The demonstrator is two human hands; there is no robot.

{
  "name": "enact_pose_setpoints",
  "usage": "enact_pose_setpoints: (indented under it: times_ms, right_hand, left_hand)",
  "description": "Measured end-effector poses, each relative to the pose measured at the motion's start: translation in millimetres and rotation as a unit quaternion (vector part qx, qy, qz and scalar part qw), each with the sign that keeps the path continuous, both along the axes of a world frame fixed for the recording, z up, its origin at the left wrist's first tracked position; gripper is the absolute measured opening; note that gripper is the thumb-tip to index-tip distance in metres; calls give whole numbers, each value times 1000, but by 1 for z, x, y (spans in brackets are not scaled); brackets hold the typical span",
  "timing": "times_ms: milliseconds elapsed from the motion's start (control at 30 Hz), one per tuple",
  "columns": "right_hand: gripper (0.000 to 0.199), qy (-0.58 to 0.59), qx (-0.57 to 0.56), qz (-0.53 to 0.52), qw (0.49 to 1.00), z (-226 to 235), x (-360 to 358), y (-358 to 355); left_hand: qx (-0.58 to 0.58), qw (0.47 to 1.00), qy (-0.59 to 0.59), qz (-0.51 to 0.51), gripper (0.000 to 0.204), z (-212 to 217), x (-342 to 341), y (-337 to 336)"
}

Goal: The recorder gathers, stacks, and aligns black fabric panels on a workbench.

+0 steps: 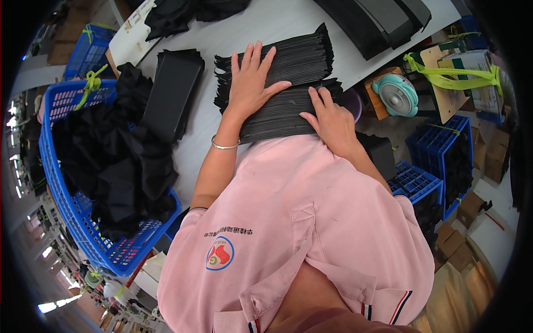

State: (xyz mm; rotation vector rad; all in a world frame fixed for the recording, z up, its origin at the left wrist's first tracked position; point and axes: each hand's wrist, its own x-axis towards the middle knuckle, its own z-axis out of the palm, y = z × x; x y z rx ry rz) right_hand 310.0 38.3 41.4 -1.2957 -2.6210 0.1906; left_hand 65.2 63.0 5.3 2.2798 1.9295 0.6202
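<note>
Right in front of me, at the table's near edge, lies a thick stack of black fabric pieces [294,58], their many edges showing as fine ridges. My left hand [250,80] rests flat on the stack's left part, fingers spread and pointing away from me. On the nearer right part of the same stack, my right hand [332,119] lies with fingers stretched out and thumb apart. Neither hand grips anything. A smaller pile of black fabric panels [175,91] sits on the table to the left of my left forearm.
A blue plastic basket [53,161] heaped with black cloth stands at the left. More black pieces [369,22] lie at the table's far right. Beyond the right edge are a teal fan [395,95], a yellow-green strap [455,77] and blue crates [438,139].
</note>
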Motion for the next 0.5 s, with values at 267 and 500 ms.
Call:
enact_pose_setpoints:
  times_ms: [267,500]
  right_hand:
    - [57,11,-36,-14,999,10,-1,3]
    - [61,2,19,3,1000,-2,1,2]
  left_hand:
    - [-1,1000,-9,0,93,1,0,0]
    - [2,1000,-9,0,93,3,1,2]
